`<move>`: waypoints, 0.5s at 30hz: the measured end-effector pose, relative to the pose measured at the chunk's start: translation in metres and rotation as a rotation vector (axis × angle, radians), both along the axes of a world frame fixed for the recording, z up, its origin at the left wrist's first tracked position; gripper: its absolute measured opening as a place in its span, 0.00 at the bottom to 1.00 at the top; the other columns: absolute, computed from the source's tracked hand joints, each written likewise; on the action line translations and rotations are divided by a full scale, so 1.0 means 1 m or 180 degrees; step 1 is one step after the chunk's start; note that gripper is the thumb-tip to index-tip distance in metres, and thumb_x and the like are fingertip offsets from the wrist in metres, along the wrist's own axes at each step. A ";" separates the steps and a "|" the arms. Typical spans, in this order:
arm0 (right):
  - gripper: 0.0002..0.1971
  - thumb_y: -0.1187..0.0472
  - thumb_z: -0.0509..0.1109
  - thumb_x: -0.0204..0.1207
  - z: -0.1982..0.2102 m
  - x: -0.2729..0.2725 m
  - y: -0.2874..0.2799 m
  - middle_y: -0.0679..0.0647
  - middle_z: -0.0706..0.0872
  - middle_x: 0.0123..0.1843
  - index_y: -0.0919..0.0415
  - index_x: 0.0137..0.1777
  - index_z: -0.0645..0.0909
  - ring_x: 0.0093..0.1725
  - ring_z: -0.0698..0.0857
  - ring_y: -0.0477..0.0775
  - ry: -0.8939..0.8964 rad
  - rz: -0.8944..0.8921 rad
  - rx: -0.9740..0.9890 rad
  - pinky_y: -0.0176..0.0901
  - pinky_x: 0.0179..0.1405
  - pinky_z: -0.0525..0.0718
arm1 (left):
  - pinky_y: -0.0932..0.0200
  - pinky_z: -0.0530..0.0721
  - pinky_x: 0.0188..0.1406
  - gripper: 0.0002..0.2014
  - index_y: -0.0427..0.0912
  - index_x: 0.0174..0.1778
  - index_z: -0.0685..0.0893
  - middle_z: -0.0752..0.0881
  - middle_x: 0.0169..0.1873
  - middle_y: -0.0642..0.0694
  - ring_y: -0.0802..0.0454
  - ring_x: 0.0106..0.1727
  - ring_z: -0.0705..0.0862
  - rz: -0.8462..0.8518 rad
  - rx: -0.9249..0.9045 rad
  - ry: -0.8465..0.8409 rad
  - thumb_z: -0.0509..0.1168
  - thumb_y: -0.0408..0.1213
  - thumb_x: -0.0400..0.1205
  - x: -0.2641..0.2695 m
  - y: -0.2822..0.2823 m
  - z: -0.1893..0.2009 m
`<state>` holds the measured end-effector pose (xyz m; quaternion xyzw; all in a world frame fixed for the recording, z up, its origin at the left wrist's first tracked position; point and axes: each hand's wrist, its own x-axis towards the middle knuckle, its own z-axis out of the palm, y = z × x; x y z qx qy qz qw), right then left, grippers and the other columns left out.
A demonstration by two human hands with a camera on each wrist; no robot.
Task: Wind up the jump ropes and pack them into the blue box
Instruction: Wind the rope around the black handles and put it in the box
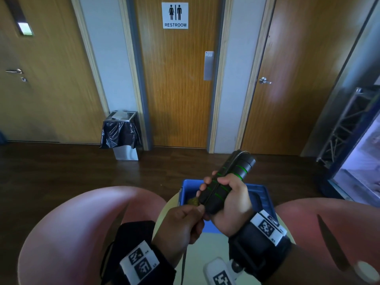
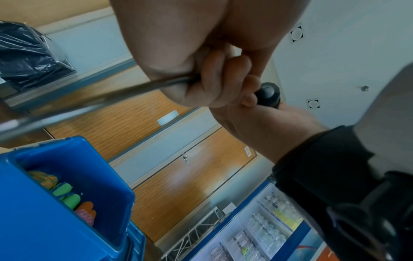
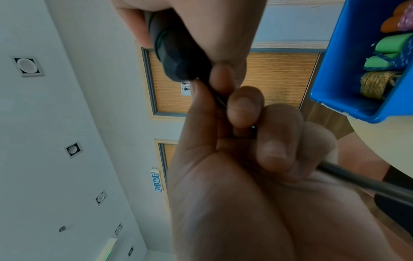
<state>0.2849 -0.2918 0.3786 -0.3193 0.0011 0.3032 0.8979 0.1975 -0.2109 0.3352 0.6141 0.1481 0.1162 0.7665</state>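
You hold the black jump rope handles [image 1: 224, 182] bunched upright above the blue box [image 1: 265, 194], your right hand [image 1: 230, 204] wrapped round them. Your left hand [image 1: 181, 225] pinches the cord [image 2: 93, 104] just below the handles. The box sits on a pale round table [image 1: 205, 256] between your knees, with wound ropes [image 2: 67, 194] inside.
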 end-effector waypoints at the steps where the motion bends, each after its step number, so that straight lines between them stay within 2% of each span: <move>1: 0.07 0.67 0.57 0.73 0.000 -0.001 -0.001 0.60 0.76 0.36 0.62 0.50 0.72 0.34 0.76 0.59 -0.0020 -0.0004 0.0025 0.52 0.39 0.77 | 0.66 0.59 0.18 0.20 0.37 0.29 0.86 0.71 0.18 0.42 0.54 0.18 0.61 -0.0031 0.0002 -0.0020 0.59 0.33 0.87 -0.001 0.000 0.000; 6: 0.06 0.69 0.56 0.75 0.002 -0.005 -0.004 0.59 0.75 0.35 0.62 0.50 0.70 0.33 0.76 0.58 -0.0101 0.0033 -0.0012 0.51 0.38 0.77 | 0.66 0.61 0.19 0.20 0.38 0.30 0.86 0.72 0.19 0.42 0.53 0.19 0.63 -0.0175 0.0091 0.0017 0.59 0.34 0.87 -0.006 -0.001 -0.001; 11: 0.07 0.73 0.55 0.77 0.002 -0.003 -0.004 0.57 0.73 0.32 0.61 0.45 0.70 0.30 0.74 0.57 -0.0034 -0.0089 -0.0352 0.50 0.37 0.75 | 0.60 0.73 0.23 0.16 0.36 0.34 0.86 0.83 0.25 0.38 0.47 0.23 0.77 -0.0265 0.0716 0.0125 0.61 0.33 0.87 -0.007 0.005 -0.003; 13: 0.08 0.74 0.56 0.77 0.003 -0.001 -0.003 0.56 0.73 0.32 0.60 0.43 0.71 0.30 0.74 0.57 -0.0042 -0.0163 -0.0486 0.48 0.36 0.74 | 0.58 0.74 0.25 0.12 0.40 0.38 0.84 0.85 0.29 0.42 0.46 0.25 0.80 -0.0162 0.0819 0.0139 0.61 0.32 0.86 -0.006 0.004 -0.003; 15: 0.09 0.74 0.55 0.77 0.005 -0.001 -0.002 0.56 0.73 0.31 0.60 0.43 0.70 0.30 0.74 0.57 -0.0067 -0.0184 -0.0523 0.48 0.35 0.72 | 0.57 0.74 0.25 0.07 0.42 0.45 0.83 0.86 0.33 0.43 0.44 0.27 0.81 -0.0073 0.0650 0.0112 0.61 0.31 0.86 -0.005 0.000 0.001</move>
